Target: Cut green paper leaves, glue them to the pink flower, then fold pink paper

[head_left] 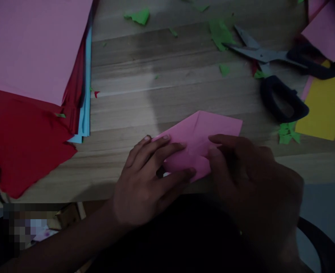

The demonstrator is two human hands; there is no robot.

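Note:
A folded sheet of pink paper (197,132) lies on the wooden table near its front edge, with creases and a raised flap towards its lower middle. My left hand (144,185) rests on its left part, fingers spread and pressing it down. At the paper's right side, my right hand (249,174) has thumb and index finger drawn together on a fold. Its other fingers are curled and mostly hidden in shadow.
Open scissors (264,56) with dark handles lie at the upper right, by yellow paper (323,102) and pink pieces. Green scraps (220,34) dot the wooden table (119,113). Stacked coloured sheets (33,41) and a torn red piece (28,148) are on the left.

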